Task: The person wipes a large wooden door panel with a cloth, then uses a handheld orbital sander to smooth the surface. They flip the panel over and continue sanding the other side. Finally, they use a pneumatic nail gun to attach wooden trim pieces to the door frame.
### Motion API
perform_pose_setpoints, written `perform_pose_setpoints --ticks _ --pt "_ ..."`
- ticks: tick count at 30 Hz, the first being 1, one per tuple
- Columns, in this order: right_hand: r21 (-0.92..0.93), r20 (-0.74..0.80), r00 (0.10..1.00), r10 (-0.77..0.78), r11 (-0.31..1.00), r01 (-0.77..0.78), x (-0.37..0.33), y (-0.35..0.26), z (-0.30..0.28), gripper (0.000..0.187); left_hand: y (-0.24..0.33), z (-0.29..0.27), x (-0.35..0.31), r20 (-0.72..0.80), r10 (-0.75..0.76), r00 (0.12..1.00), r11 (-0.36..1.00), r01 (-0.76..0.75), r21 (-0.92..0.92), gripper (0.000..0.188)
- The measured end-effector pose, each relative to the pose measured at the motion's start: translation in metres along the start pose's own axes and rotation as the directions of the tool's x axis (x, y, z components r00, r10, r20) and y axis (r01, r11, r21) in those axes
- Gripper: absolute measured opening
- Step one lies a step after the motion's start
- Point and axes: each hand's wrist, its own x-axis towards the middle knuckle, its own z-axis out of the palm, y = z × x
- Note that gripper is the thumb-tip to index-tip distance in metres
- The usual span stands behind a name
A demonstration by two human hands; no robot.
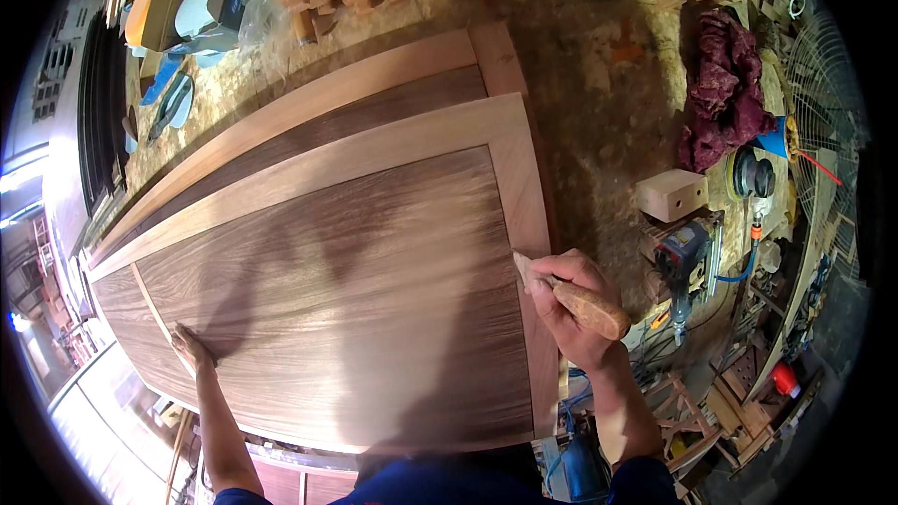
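Right hand (pixel 565 325) tight round a brown wooden-handled tool (pixel 603 313), left hand (pixel 193 348) flat on framed, brown-grained wooden panel (pixel 374 243), crumpled maroon cloth (pixel 725 84) beyond

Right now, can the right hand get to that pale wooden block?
Probably yes: the block sits ahead and to the right of the right hand, and nothing seems to stand between them. Its grip is around a wooden-handled tool, though, which could make grabbing the block awkward.
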Motion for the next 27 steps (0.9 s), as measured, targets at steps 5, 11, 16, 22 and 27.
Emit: perform_pose_setpoints --ticks 5,11,16,22,27 --pt "0.0 0.004 1.0 -0.028 1.0 0.028 -0.003 0.003 0.002 0.013 0.0 -0.001 0.0 0.004 0.012 1.0 1.0 -0.012 0.013 0.1" --pt "-0.035 0.002 0.999 -0.038 0.999 0.038 -0.004 0.003 -0.003 0.015 -0.004 0.004 0.009 -0.021 0.071 0.997 0.992 -0.068 0.106 0.093" --pt "-0.116 -0.038 0.991 -0.125 0.986 0.12 0.0 -0.024 0.01 0.014 -0.017 0.001 0.01 -0.026 0.05 0.998 0.973 -0.042 0.229 0.089" --pt "0.004 0.038 0.999 0.011 1.0 -0.011 -0.011 -0.105 0.112 0.019 -0.034 -0.005 -0.016 0.221 0.254 0.942 0.276 -0.289 0.917 0.062" --pt "0.109 0.193 0.964 0.181 0.973 -0.205 -0.034 -0.179 0.218 0.016 0.059 -0.023 -0.088 0.023 0.093 0.995 0.95 -0.096 0.296 0.087"
